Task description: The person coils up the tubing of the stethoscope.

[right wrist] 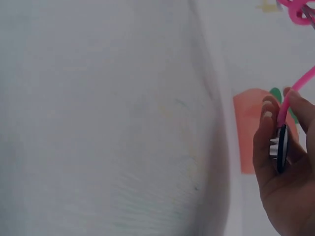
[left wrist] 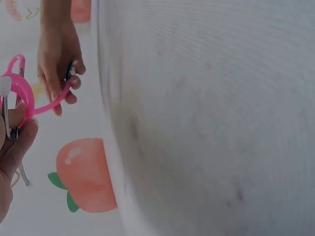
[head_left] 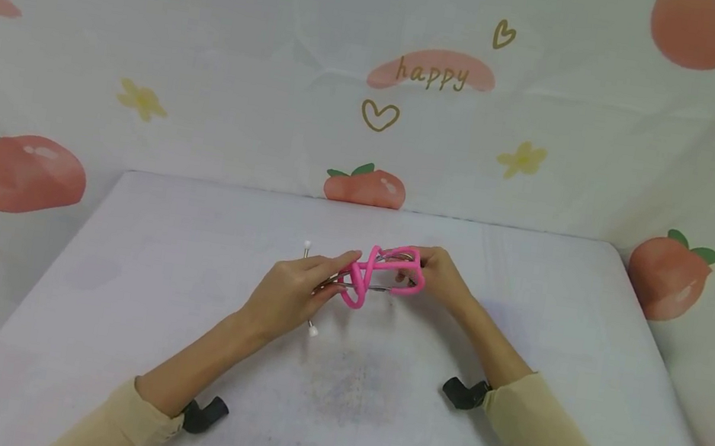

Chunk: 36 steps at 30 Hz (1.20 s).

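A stethoscope with pink tubing (head_left: 358,278) is held up over the table between both hands, its tube looped and crossed over itself. My left hand (head_left: 285,291) pinches the metal ear tubes and part of the pink loop between thumb and fingers. White ear tips (head_left: 313,330) stick out on either side of that hand. On the other end, my right hand (head_left: 445,276) grips the tubing beside the chest piece. In the right wrist view the round chest piece (right wrist: 282,149), dark-rimmed with a silver stem, lies within the curled fingers, the pink tube passing under the thumb.
A white-covered table (head_left: 172,349) spreads beneath the hands, with greyish stains near its middle. Behind it hangs a white cloth (head_left: 262,116) printed with peaches, hearts and flowers. A black angled piece (head_left: 462,394) sits at the right cuff, and another (head_left: 207,415) at the left cuff.
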### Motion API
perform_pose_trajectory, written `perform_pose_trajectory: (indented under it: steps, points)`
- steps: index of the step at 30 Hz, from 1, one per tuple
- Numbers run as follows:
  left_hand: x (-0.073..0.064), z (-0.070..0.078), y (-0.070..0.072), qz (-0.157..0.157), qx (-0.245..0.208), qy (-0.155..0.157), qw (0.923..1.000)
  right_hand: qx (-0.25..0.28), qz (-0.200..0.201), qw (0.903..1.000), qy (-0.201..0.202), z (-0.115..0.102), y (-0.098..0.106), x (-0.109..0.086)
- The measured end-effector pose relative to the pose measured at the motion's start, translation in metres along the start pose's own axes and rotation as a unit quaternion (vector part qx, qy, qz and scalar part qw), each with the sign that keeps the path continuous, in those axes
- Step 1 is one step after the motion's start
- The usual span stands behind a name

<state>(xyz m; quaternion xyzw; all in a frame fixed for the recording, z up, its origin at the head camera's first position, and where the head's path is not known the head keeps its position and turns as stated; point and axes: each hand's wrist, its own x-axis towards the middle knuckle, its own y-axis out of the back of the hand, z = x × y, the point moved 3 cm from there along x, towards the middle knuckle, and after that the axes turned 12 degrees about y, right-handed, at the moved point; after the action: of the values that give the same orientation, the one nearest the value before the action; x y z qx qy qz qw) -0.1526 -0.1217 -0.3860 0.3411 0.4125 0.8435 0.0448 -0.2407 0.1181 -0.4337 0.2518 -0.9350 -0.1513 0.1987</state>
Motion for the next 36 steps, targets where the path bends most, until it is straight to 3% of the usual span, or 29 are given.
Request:
perform_pose_trajectory:
  steps: [6,11,17,21,24,28,31,36]
  points:
    - [0.002,0.002,0.0,0.0,0.015,0.015,0.9998,-0.01,-0.017,0.9984,-0.053,0.002,-0.012,-0.006]
    - [0.003,-0.002,-0.001,0.0,0.021,0.041,0.9989,-0.036,-0.013,0.9968,-0.07,-0.003,-0.02,-0.011]
    - [0.006,-0.01,-0.001,0.025,0.023,0.079,0.9963,-0.055,-0.007,0.9969,-0.055,-0.01,-0.029,-0.017]
    - [0.008,-0.014,-0.001,0.045,0.027,0.096,0.994,-0.106,-0.005,0.9942,-0.018,-0.018,-0.036,-0.017]
    - [0.009,-0.017,-0.001,0.051,0.041,0.105,0.9923,-0.191,0.01,0.9811,0.031,-0.026,-0.039,-0.018]
    - [0.009,-0.019,-0.002,0.057,0.056,0.114,0.9902,-0.307,0.039,0.9454,0.102,-0.039,-0.043,-0.02]
    - [0.01,-0.02,-0.001,0.062,0.062,0.116,0.9893,-0.338,0.056,0.9291,0.139,-0.048,-0.045,-0.022]
    - [0.011,-0.02,0.0,0.062,0.067,0.119,0.9887,-0.342,0.091,0.9144,0.196,-0.058,-0.046,-0.026]
